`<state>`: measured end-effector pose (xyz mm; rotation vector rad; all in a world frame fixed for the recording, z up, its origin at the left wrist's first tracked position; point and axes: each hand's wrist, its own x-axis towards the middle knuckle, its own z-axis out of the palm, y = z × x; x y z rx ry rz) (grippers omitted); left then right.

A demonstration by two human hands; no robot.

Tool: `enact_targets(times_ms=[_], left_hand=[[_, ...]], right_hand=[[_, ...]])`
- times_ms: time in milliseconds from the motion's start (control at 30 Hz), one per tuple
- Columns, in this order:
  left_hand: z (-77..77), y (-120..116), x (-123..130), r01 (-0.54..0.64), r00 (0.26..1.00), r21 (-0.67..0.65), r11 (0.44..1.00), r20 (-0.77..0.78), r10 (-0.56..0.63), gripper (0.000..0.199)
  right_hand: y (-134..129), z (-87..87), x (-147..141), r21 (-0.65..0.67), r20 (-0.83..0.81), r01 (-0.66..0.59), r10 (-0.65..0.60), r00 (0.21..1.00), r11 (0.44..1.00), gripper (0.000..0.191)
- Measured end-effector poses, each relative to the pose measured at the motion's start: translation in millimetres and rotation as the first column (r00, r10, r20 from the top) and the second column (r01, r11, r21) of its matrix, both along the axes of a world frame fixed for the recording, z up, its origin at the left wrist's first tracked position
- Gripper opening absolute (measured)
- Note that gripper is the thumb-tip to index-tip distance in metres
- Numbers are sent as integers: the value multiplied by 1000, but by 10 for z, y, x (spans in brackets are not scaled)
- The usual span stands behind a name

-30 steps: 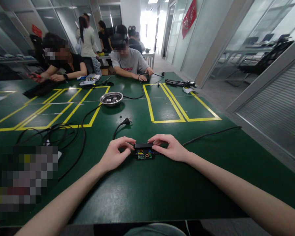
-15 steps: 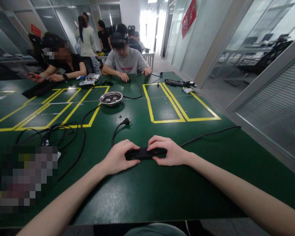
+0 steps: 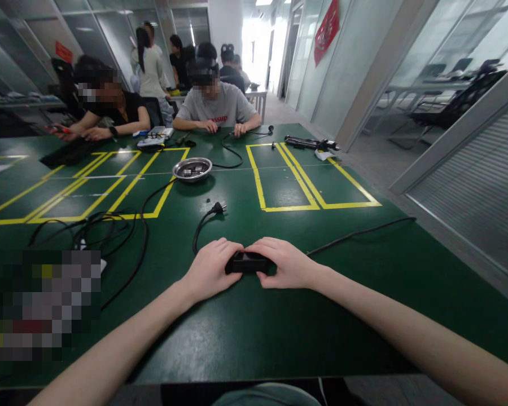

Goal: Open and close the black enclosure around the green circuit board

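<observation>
A black power adapter (image 3: 249,264), a small rectangular box, is between my two hands above the green table (image 3: 245,338). My left hand (image 3: 215,268) grips its left end, thumb at the near side and fingers over the top. At the right end my right hand (image 3: 284,264) holds it the same way, fingertips on the upper edge. A black cord with a plug (image 3: 218,208) curves out from behind my left hand. Another black cable (image 3: 359,230) runs from behind my right hand toward the table's right edge. Both cords' joins to the adapter are hidden by my hands.
A metal bowl (image 3: 192,169) with small metal parts stands ahead. Coiled black cables (image 3: 97,225) lie at left beside a blurred patch. Yellow tape (image 3: 288,207) marks rectangles. A folded black tripod-like object (image 3: 309,142) lies far right. Two co-workers sit across the table.
My right hand has slid left along the adapter, bringing my hands closer together. The adapter is tilted so its near side shows more. Across the table, the co-worker's hands have shifted left.
</observation>
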<state>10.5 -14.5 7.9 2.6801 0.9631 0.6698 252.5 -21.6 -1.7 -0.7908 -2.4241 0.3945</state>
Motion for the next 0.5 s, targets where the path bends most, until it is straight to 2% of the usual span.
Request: enact_targets(times_ms=[333, 500], left_hand=[[-7, -7, -8, -10, 996, 43, 999, -84, 14, 10], [20, -13, -19, 34, 993, 84, 996, -113, -24, 19]], right_hand=[[19, 3, 9, -13, 116, -14, 16, 993, 1000, 31], [18, 7, 13, -17, 133, -27, 29, 991, 999, 28]])
